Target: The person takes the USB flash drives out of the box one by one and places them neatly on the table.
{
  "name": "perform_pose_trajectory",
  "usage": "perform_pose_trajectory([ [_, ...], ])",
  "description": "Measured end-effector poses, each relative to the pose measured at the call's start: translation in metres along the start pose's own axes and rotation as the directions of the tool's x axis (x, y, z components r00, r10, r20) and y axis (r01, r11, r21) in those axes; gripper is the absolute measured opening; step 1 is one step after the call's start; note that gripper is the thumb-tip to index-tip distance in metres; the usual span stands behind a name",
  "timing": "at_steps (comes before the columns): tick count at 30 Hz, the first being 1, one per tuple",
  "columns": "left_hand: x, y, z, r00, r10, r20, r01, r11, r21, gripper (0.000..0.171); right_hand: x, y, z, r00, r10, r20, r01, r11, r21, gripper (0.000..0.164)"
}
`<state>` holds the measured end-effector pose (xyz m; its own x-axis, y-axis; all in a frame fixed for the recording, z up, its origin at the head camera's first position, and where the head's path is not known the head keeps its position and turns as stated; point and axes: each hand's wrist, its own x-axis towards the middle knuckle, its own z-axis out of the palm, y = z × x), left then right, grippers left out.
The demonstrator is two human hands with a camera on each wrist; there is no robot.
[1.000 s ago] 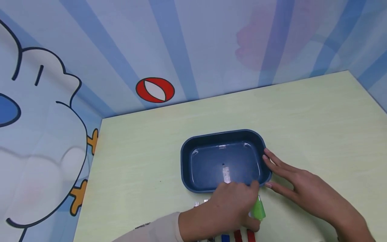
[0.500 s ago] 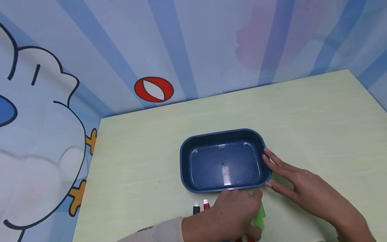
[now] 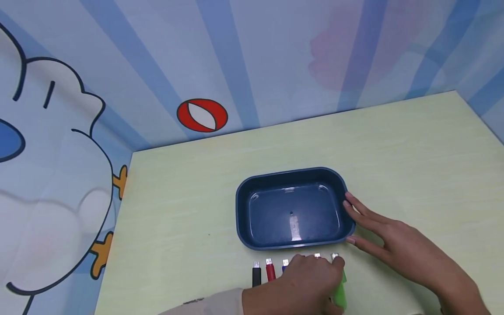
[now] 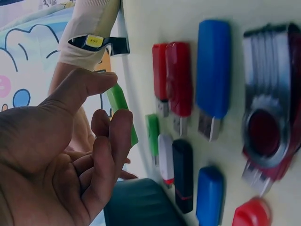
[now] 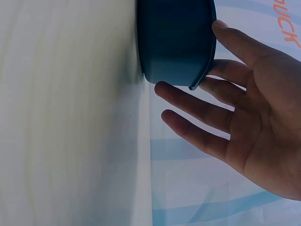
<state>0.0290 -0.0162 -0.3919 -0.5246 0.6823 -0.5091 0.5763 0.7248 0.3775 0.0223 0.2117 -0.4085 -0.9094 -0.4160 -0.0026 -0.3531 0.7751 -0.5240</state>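
Observation:
My left hand [image 3: 301, 282] is over a row of USB sticks below the tray's near side. Its thumb and finger pinch a green USB stick [image 4: 123, 110], whose light green body [image 3: 339, 298] shows beyond the knuckles in the head view. A second green USB stick [image 4: 152, 134] lies on the table past the hand. With fingers extended, my right hand [image 3: 397, 245] touches the right end of the dark blue plastic tray [image 3: 240, 218]; the right wrist view shows the fingertips at its rim and end wall [image 5: 174, 70]. Nothing lies inside the tray.
Left of the left hand lie a black USB stick [image 3: 256, 276], a red one [image 3: 270, 271] and a blue one [image 3: 285, 264]. A silver-and-red swivel stick [image 4: 267, 108] and several others lie closer. A printed wall [image 3: 275, 57] rises behind the table.
My left hand has drawn back from the tray's near rim with the green USB stick, uncovering plugs of the USB sticks in the row. My right hand has stayed at the tray's end.

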Motion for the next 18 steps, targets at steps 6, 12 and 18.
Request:
perform_pose_trajectory([
  [6, 0.002, 0.002, 0.008, 0.999, 0.016, 0.030, -0.016, 1.000, -0.021, 0.067, -0.001, 0.000, 0.000, 1.000, -0.004, -0.003, 0.004, 1.000, 0.005, 0.070],
  [12, 0.005, 0.008, 0.023, 0.998, 0.055, -0.022, -0.052, 0.992, 0.114, 0.053, -0.001, 0.000, 0.001, 1.000, 0.011, 0.004, -0.011, 1.000, 0.006, 0.071],
  [18, 0.015, 0.009, 0.048, 0.993, 0.091, -0.071, -0.072, 0.969, 0.236, 0.026, 0.001, 0.000, 0.002, 0.999, 0.031, 0.023, -0.031, 1.000, -0.002, 0.073],
])
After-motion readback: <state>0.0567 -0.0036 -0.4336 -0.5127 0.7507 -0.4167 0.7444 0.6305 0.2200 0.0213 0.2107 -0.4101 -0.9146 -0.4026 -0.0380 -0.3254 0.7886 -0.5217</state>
